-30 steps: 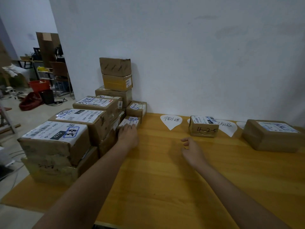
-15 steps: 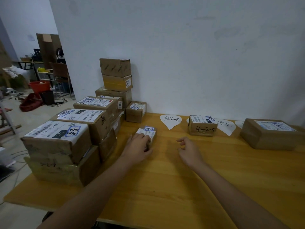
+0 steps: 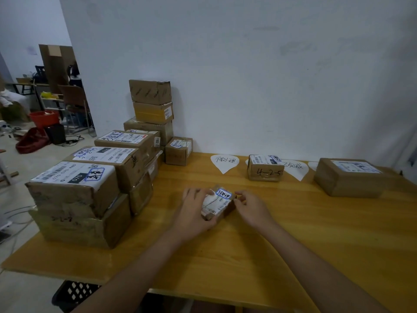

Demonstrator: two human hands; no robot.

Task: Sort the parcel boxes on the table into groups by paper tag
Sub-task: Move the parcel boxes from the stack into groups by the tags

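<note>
A small flat parcel [image 3: 220, 203] with a white label and a blue-edged handwritten tag lies mid-table. My left hand [image 3: 193, 211] grips its left side. My right hand [image 3: 250, 204] touches its right edge with curled fingers. Behind lie white paper tags: one [image 3: 224, 162] with nothing on it, another [image 3: 294, 169] beside a box marked 4-2-5 [image 3: 264, 169]. A larger box [image 3: 348, 178] sits at the far right, partly over a third tag [image 3: 313, 164]. A pile of parcels [image 3: 94, 177] fills the table's left end.
A tall stack of boxes [image 3: 151, 111] stands against the white wall, with a small box [image 3: 179, 151] beside it. The wooden table [image 3: 248, 256] has bare surface in front. Left of the table are a red bucket [image 3: 44, 118], chairs and clutter on the floor.
My left hand took the small parcel from beside the pile and slid it right and toward me, to mid-table. My right hand closed in on its right edge.
</note>
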